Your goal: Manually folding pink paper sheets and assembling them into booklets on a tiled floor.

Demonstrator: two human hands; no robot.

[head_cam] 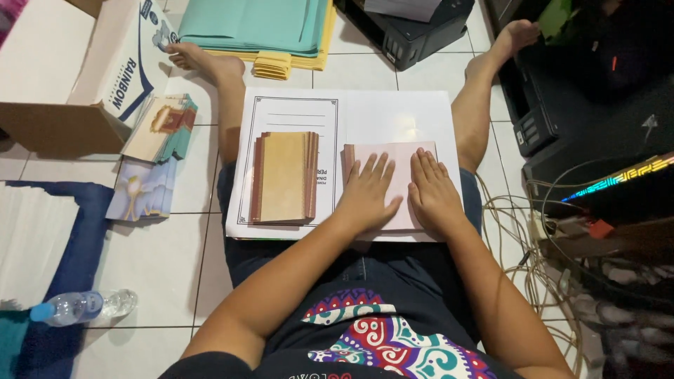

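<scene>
hands (400,193) flat on pink booklet (393,175); tan stack (284,177) left

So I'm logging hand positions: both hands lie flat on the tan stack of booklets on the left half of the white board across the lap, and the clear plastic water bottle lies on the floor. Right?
Not quite. In the head view, the left hand and right hand lie flat on the pale pink stack of sheets on the white board's right half. The clear plastic water bottle does lie on the floor.

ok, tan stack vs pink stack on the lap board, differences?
The tan stack is yellowish-brown with dark reddish edges; the pink stack is pale pink. The tan stack lies untouched; the pink stack has the left hand and right hand pressed flat on it. Tan sits left, pink right. Both lie flat on the white board.
</scene>
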